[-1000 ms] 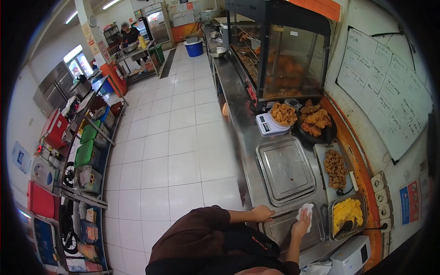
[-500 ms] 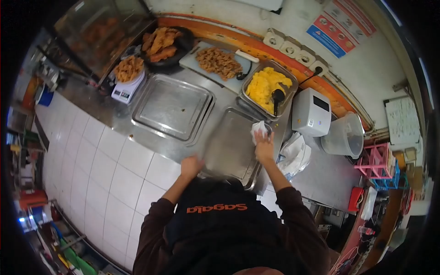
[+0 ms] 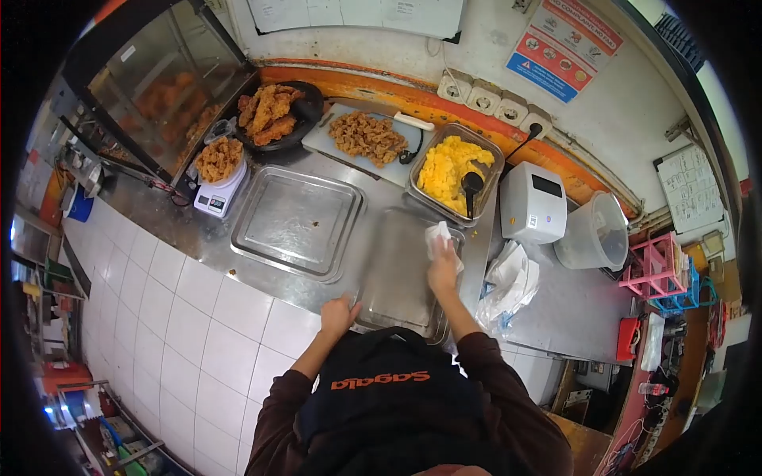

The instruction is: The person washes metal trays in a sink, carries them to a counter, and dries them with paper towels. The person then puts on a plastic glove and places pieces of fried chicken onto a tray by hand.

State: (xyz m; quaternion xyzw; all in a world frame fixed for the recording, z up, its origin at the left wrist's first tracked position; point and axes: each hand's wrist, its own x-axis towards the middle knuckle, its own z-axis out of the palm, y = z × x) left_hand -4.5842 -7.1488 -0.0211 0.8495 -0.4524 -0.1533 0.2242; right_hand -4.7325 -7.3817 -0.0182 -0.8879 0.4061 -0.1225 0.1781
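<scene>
In my right hand is a crumpled white tissue, pressed against the right side of a shallow metal tray in front of me. My left hand is closed at the tray's near left corner, its thumb along the rim; the fingers' undersides are hidden. A second metal tray lies to the left on the steel counter, with a small brown crumb inside. Beyond the nearer tray stands a metal pan of yellow scrambled egg, with a black spoon in it.
Chopped fried pieces lie on a white cutting board beside a white-handled knife. Fried chicken fills a black dish. A scale bears more fried pieces. Right are a white printer-like device, plastic bags and a clear tub.
My right hand and the tissue have shifted slightly down and left against the tray. The left hand, blurred before, now rests at the near left corner. The view has tilted upward.
</scene>
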